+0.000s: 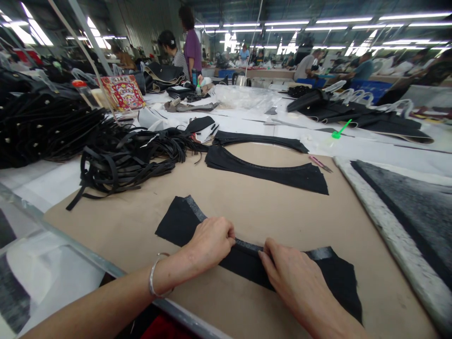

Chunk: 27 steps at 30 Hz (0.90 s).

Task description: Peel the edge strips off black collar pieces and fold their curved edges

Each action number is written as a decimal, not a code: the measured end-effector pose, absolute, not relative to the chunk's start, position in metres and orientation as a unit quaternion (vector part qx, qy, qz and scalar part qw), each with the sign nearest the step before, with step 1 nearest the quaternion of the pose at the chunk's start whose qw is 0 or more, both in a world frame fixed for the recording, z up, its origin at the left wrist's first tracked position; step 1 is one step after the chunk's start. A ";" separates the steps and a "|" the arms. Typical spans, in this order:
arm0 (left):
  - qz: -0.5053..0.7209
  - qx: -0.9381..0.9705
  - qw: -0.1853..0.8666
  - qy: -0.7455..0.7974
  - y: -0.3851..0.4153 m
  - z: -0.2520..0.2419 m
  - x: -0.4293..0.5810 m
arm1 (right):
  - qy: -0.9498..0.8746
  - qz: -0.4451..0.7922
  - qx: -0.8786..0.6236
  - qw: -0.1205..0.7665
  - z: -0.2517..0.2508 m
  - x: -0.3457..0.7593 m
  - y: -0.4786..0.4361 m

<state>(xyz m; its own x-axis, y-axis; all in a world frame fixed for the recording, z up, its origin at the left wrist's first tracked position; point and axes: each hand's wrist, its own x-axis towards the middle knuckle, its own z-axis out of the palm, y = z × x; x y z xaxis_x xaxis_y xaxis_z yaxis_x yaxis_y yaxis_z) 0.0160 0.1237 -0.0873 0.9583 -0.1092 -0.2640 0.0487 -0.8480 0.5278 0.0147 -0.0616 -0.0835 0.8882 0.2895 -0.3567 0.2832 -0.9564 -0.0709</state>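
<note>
A curved black fabric piece (243,264) lies on the tan table covering (169,278) in front of me, with a greyish strip along its concave upper edge. My left hand (213,240), a silver bangle on its wrist, is closed on that edge left of the middle. Just to the right, my right hand (286,263) pinches the same edge between thumb and fingers. A short stretch of the edge shows between the two hands. Both palms are hidden from view.
Beyond lie stacked curved black pieces (264,172) and pink-handled snips (320,164). Black straps (116,165) heap at the left, near piled black goods (42,122). A slab (384,226) bearing grey-black material borders the right. Farther back are a green brush-like tool (341,130) and several people.
</note>
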 end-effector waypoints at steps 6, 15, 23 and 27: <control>-0.140 0.951 0.274 -0.019 0.124 -0.092 0.017 | -0.144 0.189 -0.971 0.006 -0.084 0.016 -0.060; -0.136 0.959 0.248 -0.025 0.122 -0.089 0.015 | -0.141 0.189 -0.972 0.003 -0.084 0.015 -0.057; -0.131 0.963 0.232 -0.035 0.121 -0.093 0.015 | -0.137 0.206 -0.969 -0.007 -0.078 0.016 -0.055; -0.127 0.969 0.206 -0.044 0.119 -0.096 0.014 | -0.138 0.193 -0.971 -0.010 -0.079 0.012 -0.054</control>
